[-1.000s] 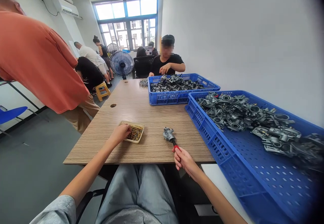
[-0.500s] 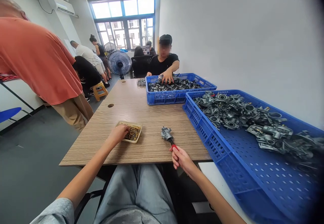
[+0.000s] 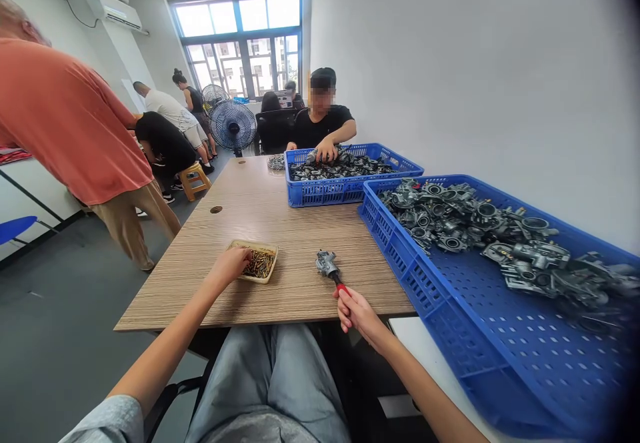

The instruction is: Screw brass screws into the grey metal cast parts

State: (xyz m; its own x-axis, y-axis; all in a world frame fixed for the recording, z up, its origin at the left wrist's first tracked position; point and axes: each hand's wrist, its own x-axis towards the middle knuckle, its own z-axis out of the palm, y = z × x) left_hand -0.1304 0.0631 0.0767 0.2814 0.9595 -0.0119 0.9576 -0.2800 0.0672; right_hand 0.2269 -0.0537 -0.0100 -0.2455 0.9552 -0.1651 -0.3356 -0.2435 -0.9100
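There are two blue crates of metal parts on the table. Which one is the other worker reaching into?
The far blue crate, at the table's far end. A co-worker's hand rests on its parts; nobody touches the near blue crate.

One head-worn camera looks forward and down along the wooden table [image 3: 280,229] from its near edge, close above the seated person's lap, toward the far window [image 3: 240,36].

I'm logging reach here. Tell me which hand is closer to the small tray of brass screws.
Left. The left hand rests at the near left edge of the tray of brass screws, fingers reaching in. The right hand is off to the tray's right, gripping a red-handled tool.
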